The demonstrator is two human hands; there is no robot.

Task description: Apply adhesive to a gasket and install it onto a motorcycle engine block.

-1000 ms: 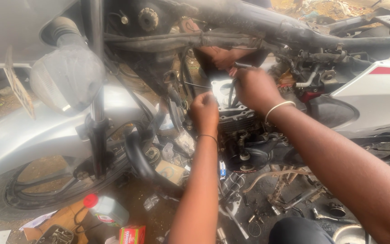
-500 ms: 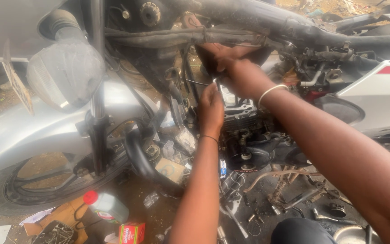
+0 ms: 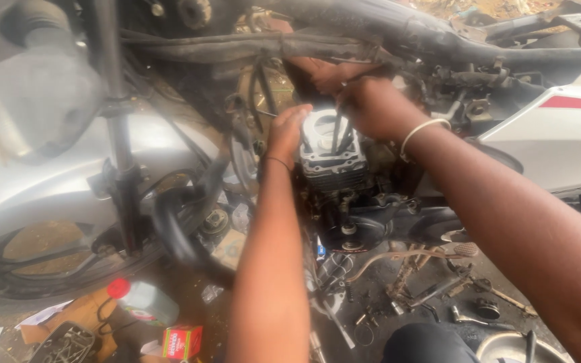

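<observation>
Nearest the camera, the oily ground is littered with loose parts: a small red box [image 3: 183, 341], a clear bottle with a red cap [image 3: 144, 299], a kick lever [image 3: 415, 254] and scattered tools [image 3: 469, 316]. The person's two forearms rise from here toward the stripped motorcycle.

The left hand [image 3: 288, 134] presses flat against the left side of the engine cylinder [image 3: 331, 158], its grip loose and open, fingers curled round the edge, seemingly to steady the block on its studs. The right hand [image 3: 371, 107], a white bangle [image 3: 425, 130] at its wrist, comes over the top of the cylinder with fingers bent down into the bore area; whether it pinches anything there cannot be told, since its own knuckles hide the fingertips. The finned cylinder sits upright on the crankcase [image 3: 371, 228], directly beneath the frame tube [image 3: 384, 30], between the two hands.

Around it, black cables [image 3: 263, 87] hang close on the left, and the frame tube leaves little room above, crowding both hands. Further left stand the fork leg [image 3: 119, 154], the silver fender [image 3: 28, 181] and the front tyre [image 3: 8, 282]; to the right a white side panel [image 3: 559, 134] with a red stripe.
</observation>
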